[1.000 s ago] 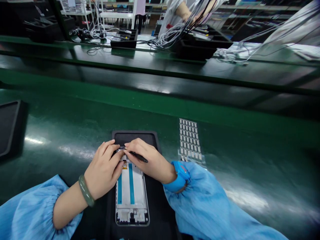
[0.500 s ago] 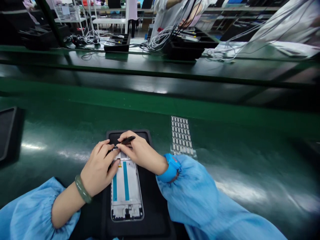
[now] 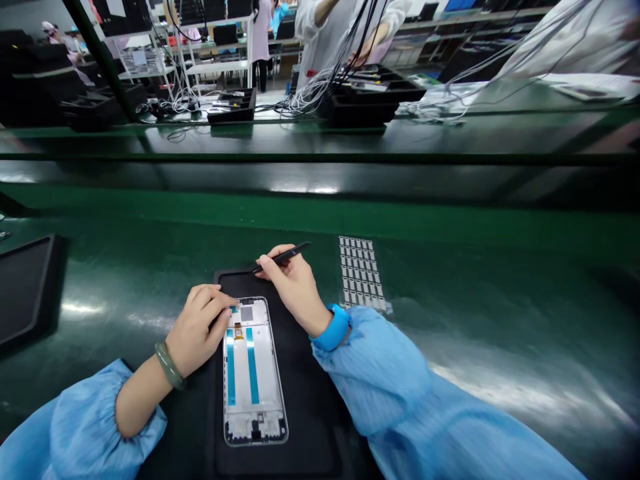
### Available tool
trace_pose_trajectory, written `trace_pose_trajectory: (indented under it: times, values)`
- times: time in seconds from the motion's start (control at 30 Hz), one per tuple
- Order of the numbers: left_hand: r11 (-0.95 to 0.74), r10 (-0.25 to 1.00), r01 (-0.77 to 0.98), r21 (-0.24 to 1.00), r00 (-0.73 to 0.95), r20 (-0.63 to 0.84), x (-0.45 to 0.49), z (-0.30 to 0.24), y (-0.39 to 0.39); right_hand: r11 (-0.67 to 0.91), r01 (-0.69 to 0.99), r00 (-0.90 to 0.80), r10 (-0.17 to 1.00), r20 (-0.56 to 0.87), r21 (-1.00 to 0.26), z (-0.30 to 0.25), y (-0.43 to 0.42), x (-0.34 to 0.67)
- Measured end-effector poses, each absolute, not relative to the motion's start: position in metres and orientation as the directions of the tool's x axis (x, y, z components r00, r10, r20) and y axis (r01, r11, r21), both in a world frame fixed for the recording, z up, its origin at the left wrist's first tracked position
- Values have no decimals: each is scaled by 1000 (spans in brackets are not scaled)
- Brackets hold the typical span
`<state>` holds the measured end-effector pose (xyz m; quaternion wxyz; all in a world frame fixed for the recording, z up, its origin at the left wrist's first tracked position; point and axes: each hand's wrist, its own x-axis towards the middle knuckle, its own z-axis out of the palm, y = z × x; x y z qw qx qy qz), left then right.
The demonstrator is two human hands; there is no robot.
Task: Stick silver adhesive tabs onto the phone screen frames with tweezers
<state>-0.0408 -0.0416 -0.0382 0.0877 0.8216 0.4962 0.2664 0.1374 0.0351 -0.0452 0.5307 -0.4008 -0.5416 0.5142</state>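
Note:
A phone frame (image 3: 267, 373) with a silvery white inside and two blue strips lies face-up on a black tray (image 3: 313, 427). At its upper left corner, the fingertips of my left hand (image 3: 200, 327) rest on the frame, thumb apart from the index finger. A small flex cable (image 3: 239, 332) shows near those fingers. My right hand (image 3: 293, 287) pinches slim black tweezers (image 3: 293, 253) above the tray's top edge, clear of the frame. The tweezers' tip points left and down.
A sheet of small grey pieces (image 3: 361, 270) lies on the green table (image 3: 475, 300) to the right. Another black tray (image 3: 27, 283) is at the left. Beyond a ledge are cables (image 3: 310, 93), black bins (image 3: 370, 100) and a co-worker in white (image 3: 320, 40).
My right hand has lifted away from the frame's top, up and right, with the tweezers. My left hand stays at the frame's corner. The camera view has tilted up slightly.

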Motion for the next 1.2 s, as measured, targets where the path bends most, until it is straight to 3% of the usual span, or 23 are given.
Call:
trace_pose_trajectory:
  times: [0.07, 0.13, 0.2, 0.27, 0.3, 0.37, 0.5, 0.6, 0.9, 1.1, 1.2]
  values:
    - [-484, 867, 771, 415, 357, 348, -42, -39, -41, 203, -7, -103, 974, 203, -979, -37, 36, 142]
    - [-477, 871, 775, 414, 354, 341, -44, -40, -40, 332, 234, -130, 942, 308, -914, -22, 37, 153]
    - [-473, 874, 775, 419, 353, 334, -46, -41, -38, 475, 500, -247, 879, 407, -724, -7, 39, 169]
    - [-459, 883, 773, 437, 344, 320, -48, -41, -37, 585, 633, -450, 811, 373, -507, 3, 41, 188]
    - [-450, 889, 773, 448, 339, 308, -48, -41, -37, 635, 631, -568, 769, 293, -446, 4, 43, 197]
    - [-440, 895, 771, 460, 336, 294, -49, -41, -36, 694, 571, -722, 679, 136, -439, 1, 47, 215]
    - [-460, 884, 767, 447, 353, 305, -50, -43, -36, 661, 512, -778, 627, 29, -548, -12, 56, 235]
    - [-452, 890, 760, 468, 345, 300, -55, -44, -34, 658, 510, -786, 618, 10, -553, -16, 59, 237]
    - [-220, 910, 793, 568, -43, 413, -95, -42, -23, 555, 786, -524, 832, 183, -272, -33, 80, 232]
    - [-214, 907, 829, 516, -28, 421, -84, -47, -26, 145, 965, -91, 967, 240, -218, -46, 107, 233]
    - [-235, 925, 834, 500, 35, 377, -77, -50, -28, 57, 979, -7, 969, 248, -197, -50, 117, 237]
